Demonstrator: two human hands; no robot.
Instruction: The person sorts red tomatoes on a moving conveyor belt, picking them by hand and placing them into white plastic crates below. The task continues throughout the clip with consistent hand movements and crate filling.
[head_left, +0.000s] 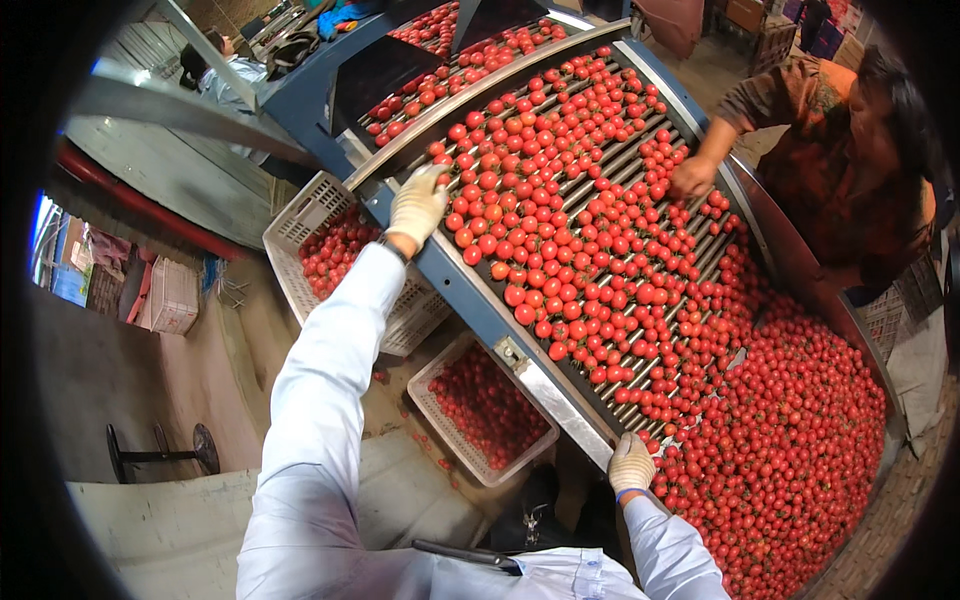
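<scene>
Small red tomatoes (540, 202) cover much of the roller conveyor (592, 169) before me. My left hand (418, 201), in a cream knit glove, lies over the blue side frame (457, 289) near the far end. A tomato shows beside its fingertips; whether the fingers hold it I cannot tell. Lower down, my right hand (631, 463), gloved alike, rests on the metal side rail (559, 405) where the rollers meet a large heap of tomatoes (795, 435). Its fingertips are partly hidden, with tomatoes close by.
Across the conveyor a co-worker's bare hand (694, 176) reaches among the tomatoes. Below my side stand a plastic crate (442, 457) and another crate (289, 247), both holding tomatoes. A crossbar (495, 97) spans the conveyor's far end. Another person (232, 75) is at far left.
</scene>
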